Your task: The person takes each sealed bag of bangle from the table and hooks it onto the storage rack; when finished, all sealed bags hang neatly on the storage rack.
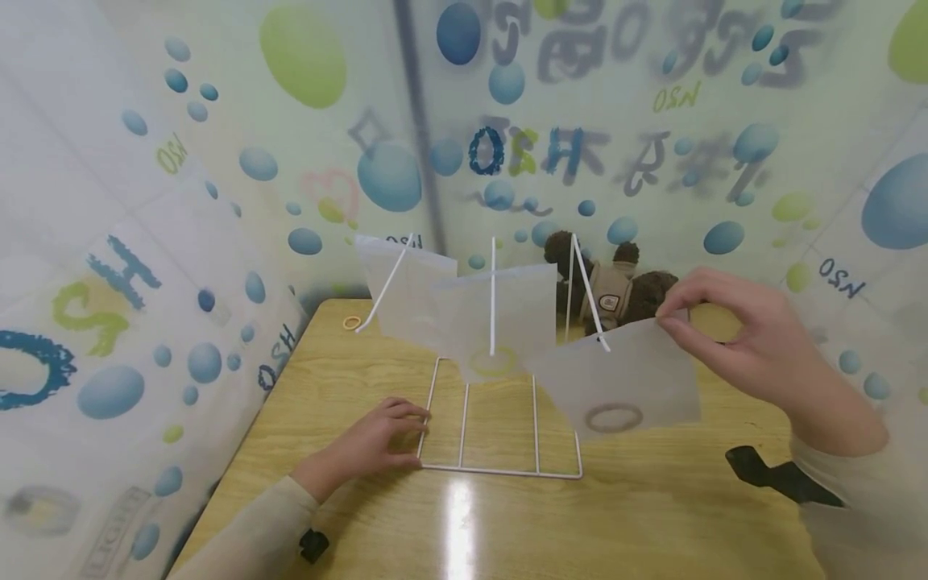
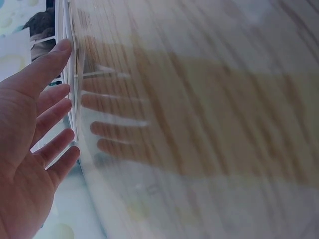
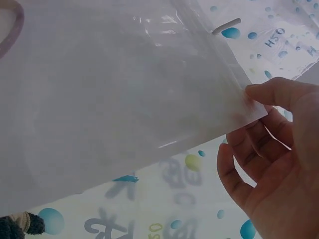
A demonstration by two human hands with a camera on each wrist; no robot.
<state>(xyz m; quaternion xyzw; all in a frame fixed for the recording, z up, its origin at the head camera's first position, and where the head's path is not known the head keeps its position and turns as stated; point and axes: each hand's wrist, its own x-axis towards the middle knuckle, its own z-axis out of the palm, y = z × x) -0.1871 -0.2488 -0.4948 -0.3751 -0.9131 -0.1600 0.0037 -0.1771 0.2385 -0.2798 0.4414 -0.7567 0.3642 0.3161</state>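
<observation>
My right hand pinches the upper right corner of a translucent plastic bag between thumb and fingers. A dark ring shows low in that bag, and the rack's right prong crosses its top edge. The white wire rack stands on the table. A middle bag with a yellow ring low in it and a left bag hang at the other two prongs. My left hand rests at the left side of the rack's base; the left wrist view shows its fingers extended against the wire.
The wooden table reaches back to walls of printed sheeting. A brown teddy bear in a light vest lies behind the rack, partly covered by the bag and my right hand. Small yellow rings lie at the table's far left corner.
</observation>
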